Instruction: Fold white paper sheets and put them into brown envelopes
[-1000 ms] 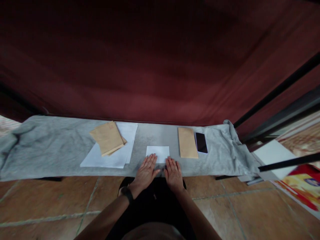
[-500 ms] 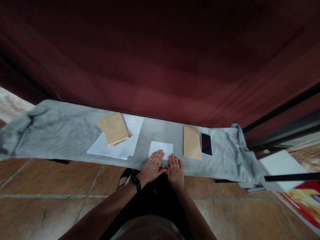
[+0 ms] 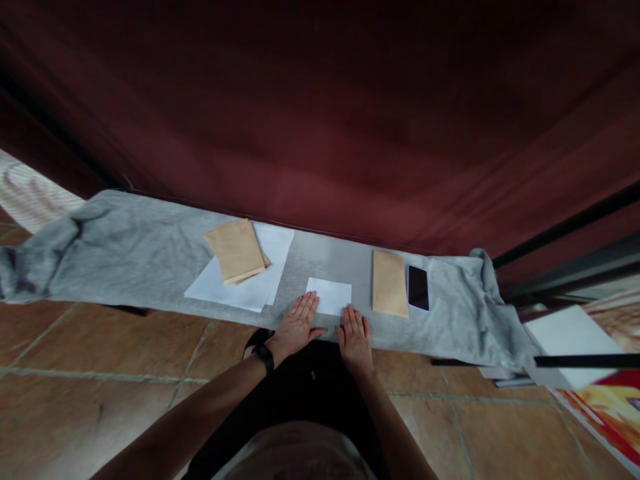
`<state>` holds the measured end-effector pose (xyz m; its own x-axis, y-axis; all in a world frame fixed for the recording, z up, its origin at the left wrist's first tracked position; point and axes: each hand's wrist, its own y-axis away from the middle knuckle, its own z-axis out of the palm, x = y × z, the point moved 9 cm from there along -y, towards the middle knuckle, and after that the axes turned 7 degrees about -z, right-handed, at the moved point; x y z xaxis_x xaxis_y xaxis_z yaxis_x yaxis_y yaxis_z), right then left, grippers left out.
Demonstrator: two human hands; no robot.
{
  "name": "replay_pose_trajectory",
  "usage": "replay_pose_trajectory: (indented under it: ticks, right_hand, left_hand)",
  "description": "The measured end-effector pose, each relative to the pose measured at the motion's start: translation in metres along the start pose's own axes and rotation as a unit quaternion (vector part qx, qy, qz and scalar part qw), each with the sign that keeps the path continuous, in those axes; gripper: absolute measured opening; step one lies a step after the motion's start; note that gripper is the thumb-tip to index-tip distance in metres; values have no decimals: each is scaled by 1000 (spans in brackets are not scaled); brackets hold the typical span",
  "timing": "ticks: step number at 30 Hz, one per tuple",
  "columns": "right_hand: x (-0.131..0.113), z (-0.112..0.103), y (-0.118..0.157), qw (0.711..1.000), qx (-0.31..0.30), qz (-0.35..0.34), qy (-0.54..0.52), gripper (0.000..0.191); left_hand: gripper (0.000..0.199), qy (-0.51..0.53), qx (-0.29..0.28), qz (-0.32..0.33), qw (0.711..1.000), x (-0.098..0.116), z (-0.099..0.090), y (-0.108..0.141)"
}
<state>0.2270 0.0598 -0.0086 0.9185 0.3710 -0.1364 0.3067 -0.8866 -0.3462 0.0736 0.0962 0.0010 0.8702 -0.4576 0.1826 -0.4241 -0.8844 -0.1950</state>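
A small white sheet of paper (image 3: 330, 293), perhaps folded, lies flat on the grey cloth near the front edge. My left hand (image 3: 297, 324) rests flat with its fingers stretched out, the fingertips at the paper's left edge. On the other side, my right hand (image 3: 355, 339) lies flat on the cloth, its fingertips by the paper's lower right corner. Neither hand grips anything. To the right of the paper is a single brown envelope (image 3: 390, 283), with a dark-screened phone (image 3: 418, 288) beside it.
A grey cloth (image 3: 150, 247) covers the long narrow surface. Several brown envelopes (image 3: 236, 250) lie on larger white sheets (image 3: 220, 291) at left. A dark red panel (image 3: 320, 167) rises behind. Black bars and a white board (image 3: 570, 337) stand at right.
My hands have moved apart. The left has slid off the paper to its left edge, and the right sits by the corner. The view has shifted slightly.
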Motion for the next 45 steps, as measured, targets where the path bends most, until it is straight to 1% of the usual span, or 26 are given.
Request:
replay_pose_trajectory:
  ticks: [3,6,8,10,13,15,17,21,24,27,29,33,35,37,39,42,45]
  right_hand:
    - [-3,-3,-5,1000,17,1,-5,51]
    - [-12,-4,-18,999,29,-17,-19,51]
    - [-20,0,-30,999,17,-32,-30,50]
    - [-27,6,-41,998,-9,-44,-37,49]
    - [-32,14,-53,997,-44,-52,-36,48]
    - [-29,16,-56,997,-50,-43,-29,50]
    - [-22,17,-56,999,-43,-24,-21,52]
    - [-7,15,-51,1000,-3,17,-12,54]
    - [-1,11,-45,999,29,28,-11,55]
    - [1,9,-43,999,31,37,-1,56]
    - [1,10,-43,999,18,39,9,58]
    - [0,15,-44,999,-13,28,27,60]
    - [0,16,-45,999,-15,32,32,59]
    - [1,16,-45,999,-4,40,33,56]
    - [2,16,-45,998,13,48,31,54]
    - [4,14,-44,998,27,59,25,55]
    - [4,13,-44,998,21,61,17,57]
  left_hand:
    - [85,3,0,-1,1000,1,2,0]
    - [84,7,1,3,1000,1,3,0]
    - [82,8,3,7,1000,1,4,0]
    - [80,6,5,8,1000,1,4,1]
    - [78,4,8,9,1000,1,5,1]
    - [79,6,12,8,1000,0,5,1]
    - [81,9,16,7,1000,-1,7,1]
    - [82,7,22,4,1000,-4,10,2]
    - [76,3,19,-11,1000,-5,9,-1]
    - [68,-1,17,-28,999,1,7,-13]
    - [65,8,17,-22,1000,14,9,-27]
    - [62,39,17,13,999,42,24,-56]
    - [62,37,20,11,999,45,32,-65]
    - [63,26,23,-3,999,38,37,-69]
    - [63,15,28,-16,999,25,38,-69]
    - [63,-1,49,-36,998,3,32,-65]
    - [63,-26,63,-65,996,-14,23,-60]
